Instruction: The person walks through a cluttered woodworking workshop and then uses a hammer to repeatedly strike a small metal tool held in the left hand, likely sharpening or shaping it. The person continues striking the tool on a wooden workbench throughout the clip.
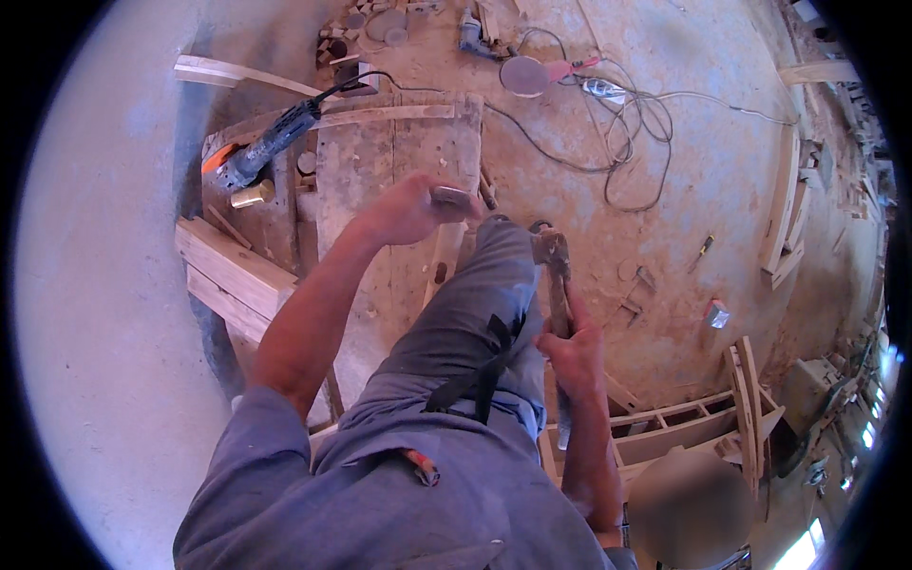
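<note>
My right hand [575,356] is wrapped round the wooden handle of a hammer [551,249], its worn head pointing forward beside my right leg. My left hand [410,211] is closed on a short, brownish-grey flat piece [454,199] whose kind I cannot make out. This hand is over a worn wooden workbench [366,157], with the piece near the bench's right edge. Hammer and piece are apart. On the bench's far left lies an angle grinder [271,147] with an orange disc, near a small gold-coloured cylinder [252,195].
Thick light timbers [237,271] stick out at the bench's left, near a pale wall [104,285]. A power cord [627,152] coils over the dusty floor, near a screwdriver [704,247] and a small box [716,313]. A wooden frame [674,423] stands at lower right.
</note>
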Demonstrator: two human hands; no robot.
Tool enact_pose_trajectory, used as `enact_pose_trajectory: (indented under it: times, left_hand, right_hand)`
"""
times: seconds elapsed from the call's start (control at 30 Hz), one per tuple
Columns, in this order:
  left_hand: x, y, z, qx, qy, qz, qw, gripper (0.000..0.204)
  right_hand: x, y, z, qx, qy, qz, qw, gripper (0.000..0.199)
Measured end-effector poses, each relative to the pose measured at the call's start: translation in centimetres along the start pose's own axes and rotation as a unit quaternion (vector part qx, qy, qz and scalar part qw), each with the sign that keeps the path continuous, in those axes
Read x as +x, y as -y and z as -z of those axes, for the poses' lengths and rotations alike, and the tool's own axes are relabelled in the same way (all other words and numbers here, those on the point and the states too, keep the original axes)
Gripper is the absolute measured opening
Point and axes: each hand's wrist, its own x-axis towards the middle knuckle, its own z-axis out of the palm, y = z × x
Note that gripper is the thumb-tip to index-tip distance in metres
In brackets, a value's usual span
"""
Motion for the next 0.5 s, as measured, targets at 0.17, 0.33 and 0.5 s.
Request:
enact_pose_trajectory:
  times: [0.17,0.33,0.5]
  left_hand:
    - [-0.3,0.1,0.3,0.012,-0.008,-0.015,1.000,0.017]
    - [-0.1,0.0,0.0,0.074,-0.009,0.061,0.995,0.018]
    - [-0.1,2.1,1.6,0.012,0.006,0.005,1.000,0.018]
  right_hand:
    - [0.5,-0.2,0.0,-0.003,0.012,0.053,0.998,0.091]
    - [-0.1,1.6,-0.4,0.012,0.029,0.002,1.000,0.089]
    - [-0.6,2.6,-0.7,0.041,0.043,0.041,0.997,0.080]
